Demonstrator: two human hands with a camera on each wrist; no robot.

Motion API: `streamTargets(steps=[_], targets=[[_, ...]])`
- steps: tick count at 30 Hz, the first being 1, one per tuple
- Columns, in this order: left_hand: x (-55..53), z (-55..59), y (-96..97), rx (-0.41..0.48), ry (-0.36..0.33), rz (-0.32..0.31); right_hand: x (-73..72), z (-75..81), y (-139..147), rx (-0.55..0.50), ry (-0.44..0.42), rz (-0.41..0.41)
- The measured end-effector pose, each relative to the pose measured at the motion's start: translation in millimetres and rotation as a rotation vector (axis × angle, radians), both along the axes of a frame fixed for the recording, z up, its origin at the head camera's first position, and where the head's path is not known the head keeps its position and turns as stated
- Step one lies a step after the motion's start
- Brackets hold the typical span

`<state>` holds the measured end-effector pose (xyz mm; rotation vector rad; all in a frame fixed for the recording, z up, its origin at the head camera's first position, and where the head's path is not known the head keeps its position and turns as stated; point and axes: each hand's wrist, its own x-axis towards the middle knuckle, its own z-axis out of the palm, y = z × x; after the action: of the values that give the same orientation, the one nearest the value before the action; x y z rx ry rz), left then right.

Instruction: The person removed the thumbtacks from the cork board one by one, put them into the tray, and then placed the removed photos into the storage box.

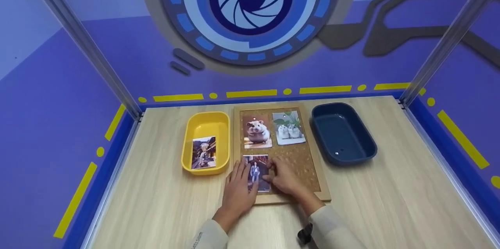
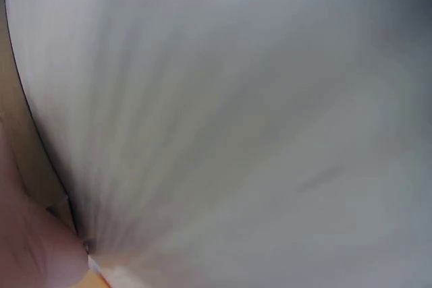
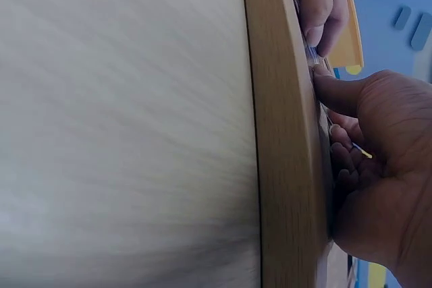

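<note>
So the photo of a standing person (image 1: 256, 171) is lying on the lower left of the cork board (image 1: 299, 167). Left hand (image 1: 238, 189) has its fingers stretched out flat along the photo's left side, not gripping. Right hand (image 1: 285, 176) is at the right edge with curled fingers, can't tell if it's actually pinching anything. Above are a hamster photo (image 1: 258, 132) and a two-hamster one (image 1: 288, 128). Yellow tray (image 1: 209, 125) on the left holds another photo (image 1: 204, 153), navy tray (image 1: 340, 134) sits on the right
</note>
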<state>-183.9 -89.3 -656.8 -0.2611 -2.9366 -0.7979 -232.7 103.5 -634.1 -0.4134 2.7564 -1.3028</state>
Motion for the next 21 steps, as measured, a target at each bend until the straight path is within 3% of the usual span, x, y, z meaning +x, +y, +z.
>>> streamTargets(steps=[4,8,11,15,18,19,21], targets=[[5.7,6.2,-5.0,0.065,0.025,-0.018,-1.8,1.1,1,-0.006,-0.011,0.011],[11.4,14.9,-13.6,0.121,0.145,-0.016,-6.5,2.4,1,-0.03,-0.039,0.023],[13.6,22.0,-24.6,0.119,0.281,-0.042,-9.2,2.4,2,-0.056,-0.06,0.026],[11.3,27.7,-44.4,0.153,0.544,-0.072,-10.0,2.9,2,-0.085,-0.091,0.03],[6.0,29.7,-62.4,0.25,0.748,-0.025,-9.3,2.9,3,-0.11,-0.096,0.046],[4.1,29.7,-69.0,0.292,0.787,0.015,-8.8,2.3,4,-0.114,-0.091,0.051],[0.5,29.7,-81.8,0.381,0.789,0.128,-8.2,1.6,5,-0.124,-0.08,0.059]])
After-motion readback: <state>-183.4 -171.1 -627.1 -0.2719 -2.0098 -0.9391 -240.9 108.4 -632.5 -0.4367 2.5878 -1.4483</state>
